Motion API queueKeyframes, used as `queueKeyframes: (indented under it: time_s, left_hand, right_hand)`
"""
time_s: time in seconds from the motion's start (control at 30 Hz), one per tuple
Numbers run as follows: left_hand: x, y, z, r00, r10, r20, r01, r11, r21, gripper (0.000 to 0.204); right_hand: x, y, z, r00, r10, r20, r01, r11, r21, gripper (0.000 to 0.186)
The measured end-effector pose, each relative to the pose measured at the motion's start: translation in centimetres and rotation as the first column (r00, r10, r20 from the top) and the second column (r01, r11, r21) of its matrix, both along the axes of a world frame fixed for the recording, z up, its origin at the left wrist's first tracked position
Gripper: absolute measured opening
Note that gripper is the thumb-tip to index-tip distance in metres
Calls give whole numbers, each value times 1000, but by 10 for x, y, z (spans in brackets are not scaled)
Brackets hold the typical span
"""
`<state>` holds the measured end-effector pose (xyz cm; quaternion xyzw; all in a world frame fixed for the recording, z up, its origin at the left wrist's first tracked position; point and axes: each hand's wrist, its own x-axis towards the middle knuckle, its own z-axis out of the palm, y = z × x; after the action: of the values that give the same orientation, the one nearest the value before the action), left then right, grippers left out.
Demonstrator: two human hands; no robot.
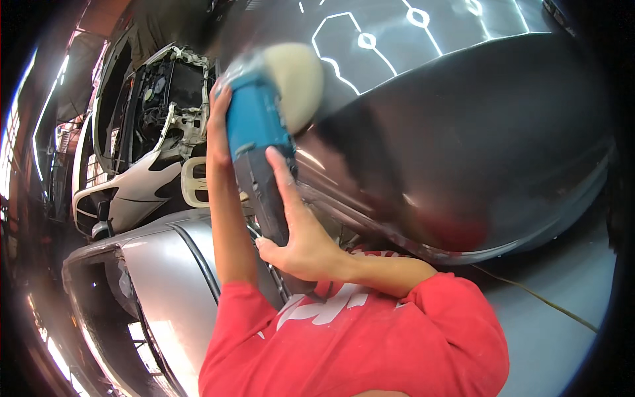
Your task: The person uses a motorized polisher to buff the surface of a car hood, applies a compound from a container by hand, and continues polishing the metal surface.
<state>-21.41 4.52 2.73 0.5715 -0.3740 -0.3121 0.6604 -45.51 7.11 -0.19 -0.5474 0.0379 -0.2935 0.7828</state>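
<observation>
A blue and black power polisher (258,126) with a round cream pad (299,83) is held up in front of my chest. My left hand (219,119) grips the left side of its front housing; some of its fingers are hidden behind the tool. My right hand (301,241) is wrapped round the black rear handle, thumb and one finger showing along it. The pad stands tilted beside the glossy dark car panel (476,126). Whether it touches the paint I cannot tell. The polisher's front end is smeared by motion.
Bright lamp lines reflect in the dark panel. To my left stands a silver car (159,264), and behind it a stripped white car body (132,175). A cream plastic chair (194,182) is between them. A thin cable (536,298) runs over the grey floor at right.
</observation>
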Motion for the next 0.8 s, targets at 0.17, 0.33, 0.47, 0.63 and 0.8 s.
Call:
queueKeyframes:
  time_s: [0.17, 0.33, 0.47, 0.63, 0.8]
  left_hand:
    - [-59, -76, 48, 977, -150, 150, 136, 986, 99, 50]
    - [-82, -100, 54, 965, -171, 199, 163, 985, 57, 55]
    - [-58, -69, 38, 985, -133, 112, 130, 991, 32, 48]
    - [-15, 15, 5, 998, 39, -44, -35, 997, 71, 50]
    - [25, 99, -37, 982, 170, -79, -162, 982, 94, 50]
  right_hand:
    - [-27, -27, 15, 982, -181, 52, 180, 983, 35, 113]
    - [-38, -38, 21, 973, -188, 136, 171, 977, 124, 111]
    - [-36, -26, 12, 982, -144, 121, 138, 989, 55, 110]
    - [-11, 11, -6, 999, -27, 39, 28, 999, -32, 108]
    - [13, 41, -30, 970, 235, -64, -233, 972, 25, 108]
